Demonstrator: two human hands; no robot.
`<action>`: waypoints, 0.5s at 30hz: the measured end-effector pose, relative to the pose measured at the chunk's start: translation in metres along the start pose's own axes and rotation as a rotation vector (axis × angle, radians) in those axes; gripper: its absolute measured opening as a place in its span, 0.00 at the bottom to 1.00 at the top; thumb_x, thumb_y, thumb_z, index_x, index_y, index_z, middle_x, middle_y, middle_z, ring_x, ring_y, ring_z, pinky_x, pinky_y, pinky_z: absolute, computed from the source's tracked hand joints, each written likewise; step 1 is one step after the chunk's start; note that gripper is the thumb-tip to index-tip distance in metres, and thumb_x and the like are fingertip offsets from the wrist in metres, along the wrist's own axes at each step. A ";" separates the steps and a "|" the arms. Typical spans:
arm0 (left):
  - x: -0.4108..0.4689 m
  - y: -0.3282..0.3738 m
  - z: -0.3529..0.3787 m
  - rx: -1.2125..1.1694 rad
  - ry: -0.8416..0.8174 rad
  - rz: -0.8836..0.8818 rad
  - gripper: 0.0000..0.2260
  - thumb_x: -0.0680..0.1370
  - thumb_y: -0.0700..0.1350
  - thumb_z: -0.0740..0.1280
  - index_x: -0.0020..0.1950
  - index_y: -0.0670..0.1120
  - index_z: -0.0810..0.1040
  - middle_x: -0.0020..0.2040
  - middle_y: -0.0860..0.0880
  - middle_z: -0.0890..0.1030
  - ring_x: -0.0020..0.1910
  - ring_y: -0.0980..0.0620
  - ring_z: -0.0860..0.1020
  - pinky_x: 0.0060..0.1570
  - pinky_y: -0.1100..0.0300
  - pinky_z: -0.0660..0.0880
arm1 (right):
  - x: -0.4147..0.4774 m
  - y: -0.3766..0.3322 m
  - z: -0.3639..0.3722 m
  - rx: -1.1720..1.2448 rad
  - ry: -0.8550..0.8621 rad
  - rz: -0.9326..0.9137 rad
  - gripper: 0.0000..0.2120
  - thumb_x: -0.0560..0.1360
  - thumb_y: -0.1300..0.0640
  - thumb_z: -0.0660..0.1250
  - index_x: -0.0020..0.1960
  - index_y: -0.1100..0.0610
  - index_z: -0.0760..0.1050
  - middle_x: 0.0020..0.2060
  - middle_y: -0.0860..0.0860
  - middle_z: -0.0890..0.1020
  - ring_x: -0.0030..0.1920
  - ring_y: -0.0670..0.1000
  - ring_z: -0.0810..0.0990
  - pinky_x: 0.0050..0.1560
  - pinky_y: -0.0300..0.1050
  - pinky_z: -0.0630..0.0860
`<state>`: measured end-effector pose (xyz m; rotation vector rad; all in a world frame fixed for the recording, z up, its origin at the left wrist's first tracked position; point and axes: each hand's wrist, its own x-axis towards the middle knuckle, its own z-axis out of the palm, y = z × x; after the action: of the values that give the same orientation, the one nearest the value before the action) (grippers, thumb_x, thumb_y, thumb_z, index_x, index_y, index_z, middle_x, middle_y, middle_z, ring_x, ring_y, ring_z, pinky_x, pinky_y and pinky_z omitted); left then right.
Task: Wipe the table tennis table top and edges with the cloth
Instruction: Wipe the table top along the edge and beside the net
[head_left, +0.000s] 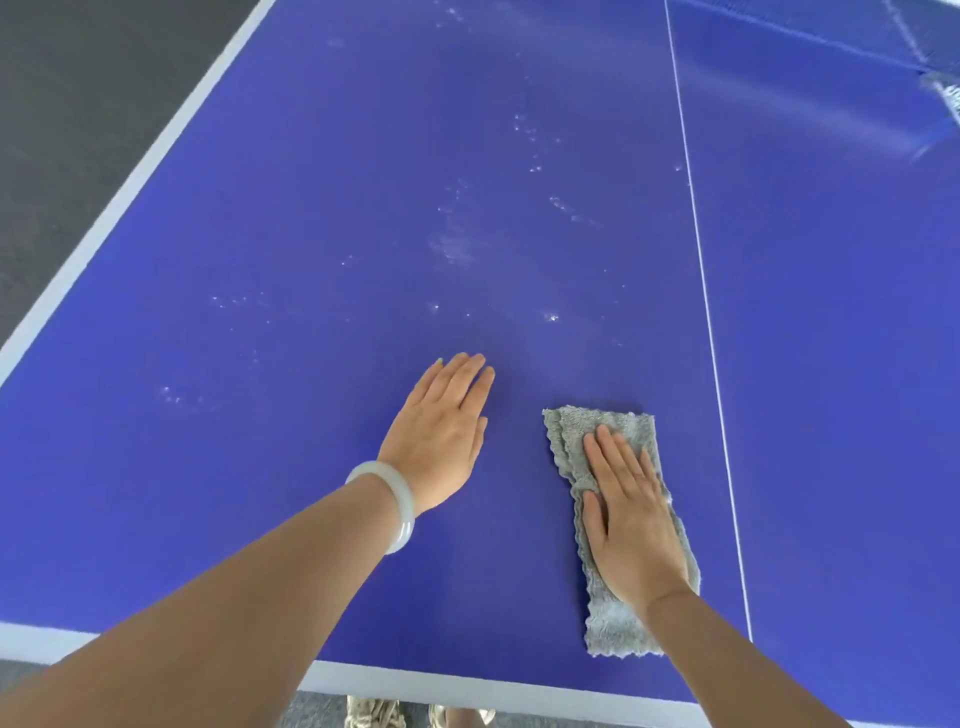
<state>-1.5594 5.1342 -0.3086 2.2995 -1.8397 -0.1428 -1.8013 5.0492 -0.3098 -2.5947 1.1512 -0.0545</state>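
1. The grey, fluffy cloth (615, 623) is lying folded into a long strip with wavy hems on the blue table tennis table (311, 208). It is sitting close to the white near edge (467, 686), just left of the thin centre line (701, 260).
2. The right hand (631, 519) is pressing flat on the cloth, fingers straight, gripping nothing.
3. The left hand (441, 436) is resting flat on the bare top left of the cloth, fingers straight, holding nothing; a pale bracelet (392, 499) is circling its wrist.
4. White specks (452, 244) are showing on the top beyond both hands.
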 end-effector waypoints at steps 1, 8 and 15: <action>0.008 0.000 0.004 0.020 -0.035 0.006 0.24 0.84 0.49 0.52 0.79 0.42 0.58 0.79 0.44 0.59 0.78 0.46 0.56 0.78 0.51 0.48 | 0.005 0.007 -0.002 0.007 0.010 -0.004 0.24 0.84 0.55 0.52 0.80 0.52 0.55 0.79 0.44 0.55 0.79 0.41 0.46 0.79 0.45 0.43; 0.014 -0.004 0.014 0.056 -0.054 -0.018 0.25 0.83 0.51 0.47 0.77 0.43 0.64 0.76 0.46 0.65 0.76 0.47 0.62 0.76 0.49 0.57 | 0.083 0.094 -0.027 -0.086 0.095 0.172 0.26 0.83 0.53 0.53 0.80 0.51 0.56 0.80 0.48 0.56 0.80 0.47 0.49 0.79 0.54 0.42; 0.016 -0.002 0.013 0.069 -0.072 -0.032 0.26 0.82 0.51 0.46 0.77 0.43 0.64 0.76 0.45 0.64 0.77 0.47 0.61 0.76 0.49 0.59 | 0.113 0.080 -0.029 -0.176 -0.015 0.290 0.29 0.83 0.47 0.42 0.81 0.52 0.43 0.81 0.48 0.45 0.80 0.50 0.40 0.79 0.56 0.39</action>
<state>-1.5564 5.1180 -0.3210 2.4011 -1.8711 -0.1714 -1.7867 4.9090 -0.3153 -2.5373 1.5782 0.1340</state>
